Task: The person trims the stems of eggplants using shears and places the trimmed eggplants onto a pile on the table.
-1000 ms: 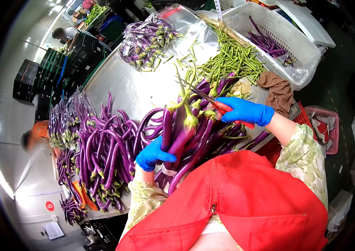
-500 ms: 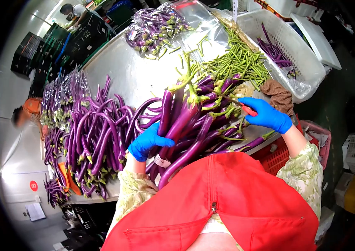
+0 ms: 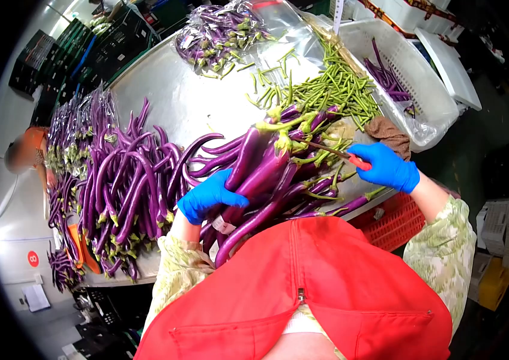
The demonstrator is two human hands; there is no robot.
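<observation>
My left hand [image 3: 209,197], in a blue glove, is closed around a bunch of long purple eggplants [image 3: 260,171]. A white label [image 3: 223,225] shows on them just below the fingers. Their green stem ends point away from me, up and to the right. In my blue-gloved right hand [image 3: 383,167] is a red-handled knife [image 3: 359,162]. Its thin dark blade reaches left to the eggplant stems, and whether it touches them I cannot tell. More loose eggplants [image 3: 326,189] lie under and beside the held bunch, with stems toward my right hand.
Thin green stem-like pieces [image 3: 341,90] lie heaped behind the bunch. A big eggplant pile [image 3: 128,180] and bagged eggplants [image 3: 221,36] share the metal table [image 3: 170,90]. At right are a brown cloth [image 3: 389,135], a white crate [image 3: 428,90] and a red crate [image 3: 395,222]. Another person [image 3: 35,150] is at far left.
The upright stems of the held bunch have tipped down to the right, nearer the blade. Both hands keep their hold. The whole view has shifted slightly.
</observation>
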